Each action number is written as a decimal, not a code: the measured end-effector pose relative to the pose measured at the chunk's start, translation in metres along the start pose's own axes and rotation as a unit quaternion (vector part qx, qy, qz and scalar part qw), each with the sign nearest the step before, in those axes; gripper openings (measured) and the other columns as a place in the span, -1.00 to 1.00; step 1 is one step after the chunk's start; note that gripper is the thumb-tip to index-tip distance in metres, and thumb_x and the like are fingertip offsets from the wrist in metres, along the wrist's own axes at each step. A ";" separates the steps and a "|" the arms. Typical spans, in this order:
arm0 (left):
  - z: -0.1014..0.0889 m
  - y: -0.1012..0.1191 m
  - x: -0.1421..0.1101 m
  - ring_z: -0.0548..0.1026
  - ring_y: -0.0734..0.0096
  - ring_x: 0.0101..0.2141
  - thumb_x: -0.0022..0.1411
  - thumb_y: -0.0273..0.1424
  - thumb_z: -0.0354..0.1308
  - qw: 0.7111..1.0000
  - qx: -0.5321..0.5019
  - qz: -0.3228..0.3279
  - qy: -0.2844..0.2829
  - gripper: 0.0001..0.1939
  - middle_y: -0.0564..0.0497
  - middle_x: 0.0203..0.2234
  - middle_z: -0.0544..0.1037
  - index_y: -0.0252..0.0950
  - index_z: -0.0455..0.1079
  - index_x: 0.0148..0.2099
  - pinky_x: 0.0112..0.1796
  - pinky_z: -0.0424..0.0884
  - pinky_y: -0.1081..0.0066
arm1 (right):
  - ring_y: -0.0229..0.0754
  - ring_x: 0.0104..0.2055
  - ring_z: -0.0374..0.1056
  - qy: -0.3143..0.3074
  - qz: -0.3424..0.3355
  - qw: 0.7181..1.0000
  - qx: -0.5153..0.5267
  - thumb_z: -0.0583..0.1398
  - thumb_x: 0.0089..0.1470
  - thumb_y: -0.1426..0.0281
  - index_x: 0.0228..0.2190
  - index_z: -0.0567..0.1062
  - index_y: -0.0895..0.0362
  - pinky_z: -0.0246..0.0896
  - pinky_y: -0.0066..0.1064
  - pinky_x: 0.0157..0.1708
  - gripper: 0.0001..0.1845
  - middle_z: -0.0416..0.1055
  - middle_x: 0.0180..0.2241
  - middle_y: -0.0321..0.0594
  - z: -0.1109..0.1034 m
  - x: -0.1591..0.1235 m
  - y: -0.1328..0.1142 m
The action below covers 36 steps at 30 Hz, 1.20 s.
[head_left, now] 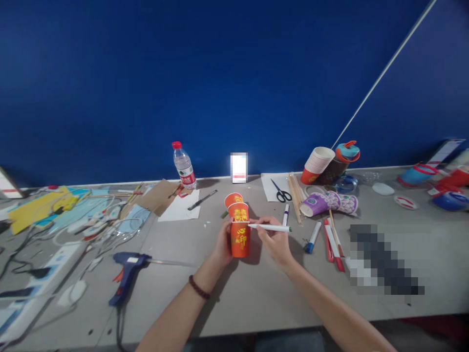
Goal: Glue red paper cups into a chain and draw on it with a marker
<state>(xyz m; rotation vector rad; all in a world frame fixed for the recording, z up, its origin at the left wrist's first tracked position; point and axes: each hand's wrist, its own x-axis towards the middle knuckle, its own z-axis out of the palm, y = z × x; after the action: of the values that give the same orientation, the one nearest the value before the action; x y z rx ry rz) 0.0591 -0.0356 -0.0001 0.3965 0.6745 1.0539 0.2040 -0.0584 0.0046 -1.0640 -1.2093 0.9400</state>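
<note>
In the middle of the table, my left hand (222, 243) is wrapped round the left side of a red paper cup (240, 244) with yellow lettering. Directly behind its rim is another red paper cup (240, 212) with a yellow pattern, and more red and yellow shows beyond that; whether they are nested, I cannot tell. A white marker (273, 228) with a green end is pinched in the fingers of my right hand (274, 243). It lies nearly level, its tip at the cup's right side near the rim. Whether the tip touches is unclear.
A blue glue gun (128, 274) lies left, near a power strip (44, 288) and cables. At the back are a water bottle (185, 168), scissors (281, 190), wooden sticks (295, 195) and stacked cups (318, 164). Purple cups (326, 203) and loose markers (331, 244) lie right.
</note>
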 end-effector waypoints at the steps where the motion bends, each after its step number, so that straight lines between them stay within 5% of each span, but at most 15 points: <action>1: 0.000 0.000 0.000 0.54 0.29 -0.39 0.14 -0.22 0.17 1.000 -0.002 0.000 0.002 -0.63 -0.13 -0.37 0.61 -0.45 0.49 -0.16 -0.34 0.38 0.39 | -0.02 -0.18 0.51 0.000 -0.001 1.000 0.000 0.23 0.05 0.26 -0.40 0.42 0.07 0.40 -0.30 -0.34 -0.85 0.58 -0.29 -0.12 0.000 0.000 0.000; 8: 0.000 0.000 0.000 0.55 0.29 -0.42 0.15 -0.20 0.16 1.000 -0.006 -0.014 0.003 -0.61 -0.14 -0.38 0.61 -0.45 0.49 -0.15 -0.33 0.41 0.37 | -0.06 -0.24 0.50 -0.002 0.037 0.998 0.048 0.25 0.03 0.17 -0.39 0.40 0.04 0.37 -0.32 -0.35 -0.77 0.59 -0.27 -0.16 0.000 0.000 0.000; 15: 0.002 0.001 -0.001 0.54 0.29 -0.44 0.21 -0.18 0.09 1.000 0.002 -0.020 0.024 -0.60 -0.14 -0.43 0.60 -0.46 0.49 -0.19 -0.37 0.42 0.39 | -0.16 -0.39 0.46 0.025 0.070 0.993 0.092 0.31 -0.05 0.12 -0.41 0.43 0.07 0.34 -0.40 -0.43 -0.70 0.51 -0.48 -0.28 -0.002 0.006 0.004; 26: -0.003 -0.007 0.002 0.52 0.35 -0.49 0.13 -0.17 0.23 0.999 0.008 -0.009 0.033 -0.62 -0.11 -0.46 0.59 -0.43 0.49 -0.20 -0.38 0.42 0.40 | -0.15 -0.37 0.48 0.008 0.071 0.992 0.103 0.31 -0.02 0.12 -0.39 0.43 0.06 0.36 -0.39 -0.43 -0.71 0.54 -0.44 -0.25 -0.001 0.003 0.000; 36: -0.003 -0.004 0.004 0.53 0.36 -0.45 0.17 -0.21 0.15 1.000 -0.023 0.007 -0.002 -0.64 -0.11 -0.43 0.60 -0.45 0.49 -0.21 -0.33 0.45 0.40 | -0.11 -0.29 0.49 0.011 0.070 0.995 0.068 0.32 -0.04 0.17 -0.38 0.46 0.09 0.38 -0.35 -0.35 -0.72 0.57 -0.32 -0.17 0.003 0.002 0.000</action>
<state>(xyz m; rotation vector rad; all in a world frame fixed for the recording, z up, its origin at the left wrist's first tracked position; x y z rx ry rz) 0.0609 -0.0344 -0.0061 0.3627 0.6437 1.0808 0.2015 -0.0563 0.0052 -1.0583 -1.0482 1.1007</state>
